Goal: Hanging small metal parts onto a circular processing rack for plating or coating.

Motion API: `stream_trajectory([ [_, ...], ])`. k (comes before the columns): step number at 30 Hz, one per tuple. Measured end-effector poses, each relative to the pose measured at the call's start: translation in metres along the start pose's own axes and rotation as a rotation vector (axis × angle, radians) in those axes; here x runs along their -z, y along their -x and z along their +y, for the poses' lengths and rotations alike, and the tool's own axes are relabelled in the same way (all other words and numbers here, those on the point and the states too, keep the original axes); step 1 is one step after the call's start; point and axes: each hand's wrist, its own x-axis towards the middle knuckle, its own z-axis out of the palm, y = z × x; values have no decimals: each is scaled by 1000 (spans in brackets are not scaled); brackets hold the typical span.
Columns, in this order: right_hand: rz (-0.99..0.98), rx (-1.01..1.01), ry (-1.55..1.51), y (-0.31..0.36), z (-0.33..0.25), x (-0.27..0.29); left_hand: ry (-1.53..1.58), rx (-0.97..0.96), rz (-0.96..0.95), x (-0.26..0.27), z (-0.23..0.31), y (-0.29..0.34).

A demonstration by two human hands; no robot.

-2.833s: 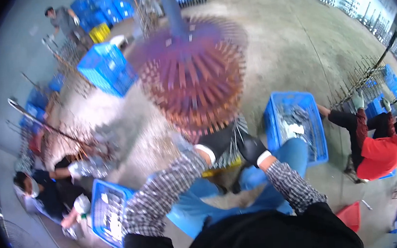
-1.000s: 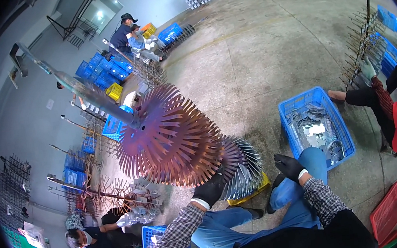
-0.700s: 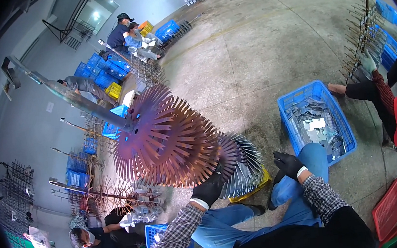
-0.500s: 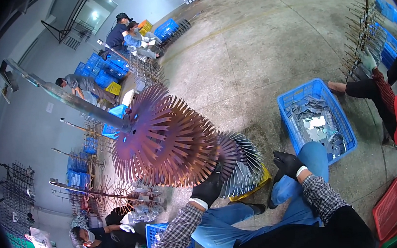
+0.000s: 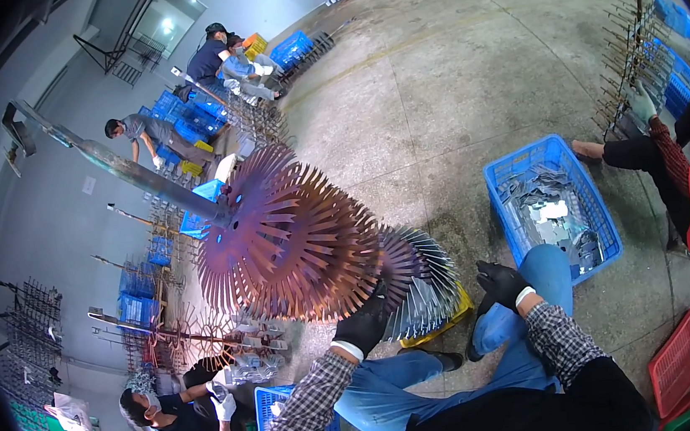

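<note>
On grey flr [image 5: 467, 93], blue crate [image 5: 592, 202]

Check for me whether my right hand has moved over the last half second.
No, not noticeably. Judged against the large blue basket, your right hand keeps the same place, just left of it in the picture.

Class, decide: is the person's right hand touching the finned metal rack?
Apart. The head view shows a strip of floor between the right hand and the finned metal rack.
</note>
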Motion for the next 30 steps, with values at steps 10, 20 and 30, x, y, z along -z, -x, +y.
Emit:
stream_trajectory([
  [10, -26, -22, 27, -1, 1, -3, -15, -31, -81, 1, -2, -1],
  [20, -35, -23, 59, -1, 7, -6, 73, 96, -118, 19, 14, -5],
  [30, -11, 21, 101, -1, 3, -5, 44, 33, -50, 11, 7, -2],
])
